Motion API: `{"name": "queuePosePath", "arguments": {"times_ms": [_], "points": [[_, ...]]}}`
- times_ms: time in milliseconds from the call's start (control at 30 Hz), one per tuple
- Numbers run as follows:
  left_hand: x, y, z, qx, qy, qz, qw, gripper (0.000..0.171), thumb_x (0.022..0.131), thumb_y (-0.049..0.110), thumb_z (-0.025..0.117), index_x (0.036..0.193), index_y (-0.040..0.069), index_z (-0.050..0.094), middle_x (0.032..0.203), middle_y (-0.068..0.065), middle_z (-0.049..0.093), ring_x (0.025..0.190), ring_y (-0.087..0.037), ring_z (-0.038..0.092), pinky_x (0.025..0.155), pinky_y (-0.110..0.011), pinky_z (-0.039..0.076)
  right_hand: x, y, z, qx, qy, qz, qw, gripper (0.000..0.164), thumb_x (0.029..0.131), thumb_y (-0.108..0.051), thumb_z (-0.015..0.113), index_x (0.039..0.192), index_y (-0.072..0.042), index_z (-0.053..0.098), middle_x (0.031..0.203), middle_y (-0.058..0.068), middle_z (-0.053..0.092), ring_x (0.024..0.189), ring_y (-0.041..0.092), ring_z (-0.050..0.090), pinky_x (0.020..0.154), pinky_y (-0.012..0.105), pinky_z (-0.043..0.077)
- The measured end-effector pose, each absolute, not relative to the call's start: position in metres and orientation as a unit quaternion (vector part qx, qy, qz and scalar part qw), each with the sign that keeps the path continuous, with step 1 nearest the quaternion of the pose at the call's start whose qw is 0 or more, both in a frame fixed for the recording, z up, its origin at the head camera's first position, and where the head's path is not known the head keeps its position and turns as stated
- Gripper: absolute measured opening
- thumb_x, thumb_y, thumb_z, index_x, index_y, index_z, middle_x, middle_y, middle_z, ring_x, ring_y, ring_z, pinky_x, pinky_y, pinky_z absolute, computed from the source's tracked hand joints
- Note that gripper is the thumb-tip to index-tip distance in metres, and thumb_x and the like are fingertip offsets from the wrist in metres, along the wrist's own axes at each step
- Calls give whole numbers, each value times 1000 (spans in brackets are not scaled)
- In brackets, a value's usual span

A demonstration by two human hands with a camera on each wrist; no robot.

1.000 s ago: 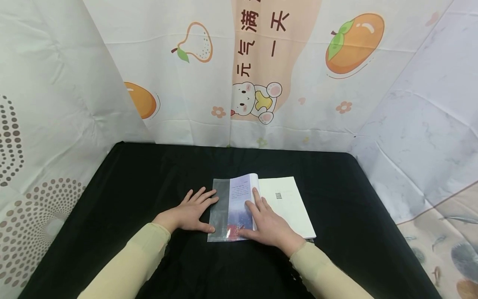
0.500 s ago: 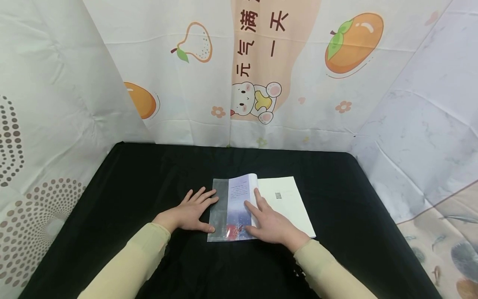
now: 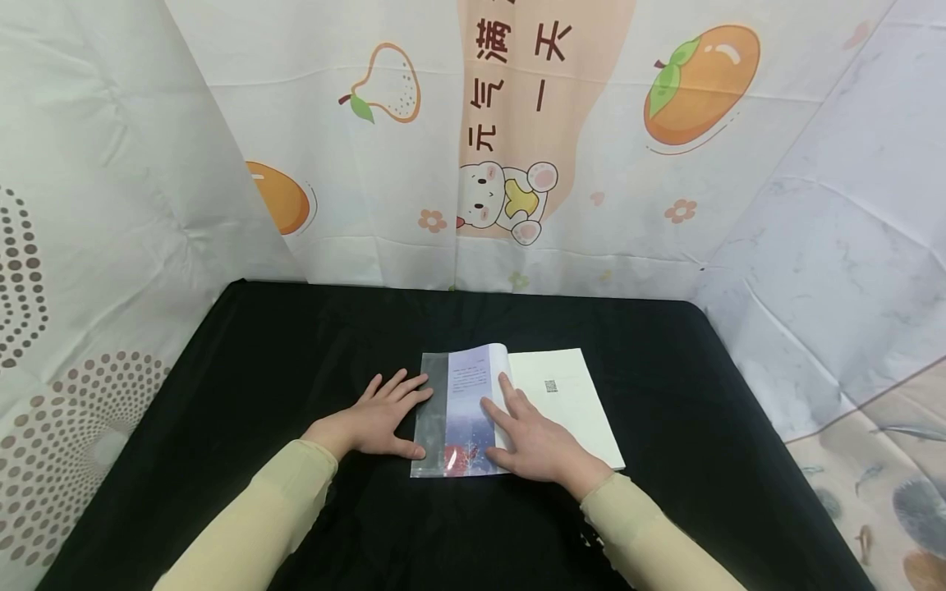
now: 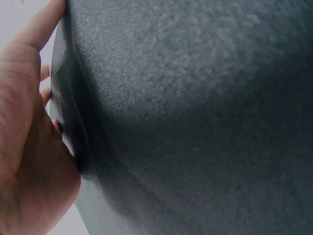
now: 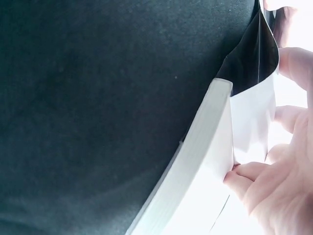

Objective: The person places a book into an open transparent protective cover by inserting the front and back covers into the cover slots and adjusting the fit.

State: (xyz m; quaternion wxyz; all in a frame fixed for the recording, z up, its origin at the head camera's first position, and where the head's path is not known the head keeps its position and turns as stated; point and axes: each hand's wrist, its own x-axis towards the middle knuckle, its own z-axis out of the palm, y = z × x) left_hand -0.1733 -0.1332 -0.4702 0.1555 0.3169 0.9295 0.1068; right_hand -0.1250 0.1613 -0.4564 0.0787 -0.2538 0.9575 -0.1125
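Observation:
An open book (image 3: 580, 423) lies in the middle, its white page with a small printed code facing up. Its purple cover (image 3: 467, 410) is folded over to the left and sits partly inside a clear plastic book cover (image 3: 432, 410). My left hand (image 3: 373, 421) rests with spread fingers, fingertips and thumb at the plastic's left edge. My right hand (image 3: 535, 443) presses on the purple cover near its fold with fingers extended. In the right wrist view, the white inside of the cover (image 5: 252, 117) bows up from the book's thick page block (image 5: 195, 137), fingers against it.
A black cloth (image 3: 325, 336) covers the table under the book. A white curtain (image 3: 399, 189) with fruit and a bear print hangs behind, with more light cloth (image 3: 828, 230) at both sides.
The purple cover has slid slightly left, deeper into the clear plastic book cover, so the bare plastic strip is narrower. My right hand has shifted a little; my left hand stays put.

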Motion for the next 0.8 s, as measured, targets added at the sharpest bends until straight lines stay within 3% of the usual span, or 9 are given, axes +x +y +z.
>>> {"name": "queuePosePath", "arguments": {"times_ms": [800], "points": [[-174, -131, -471, 312, 932, 105, 154, 98, 77, 73, 60, 152, 21, 26, 161, -1, 12, 144, -33, 1, 112, -64, 5, -125, 162, -459, -264, 958, -95, 59, 72, 89, -56, 57, 149, -23, 35, 161, 10, 5, 137, 38, 27, 99, 50, 45]]}}
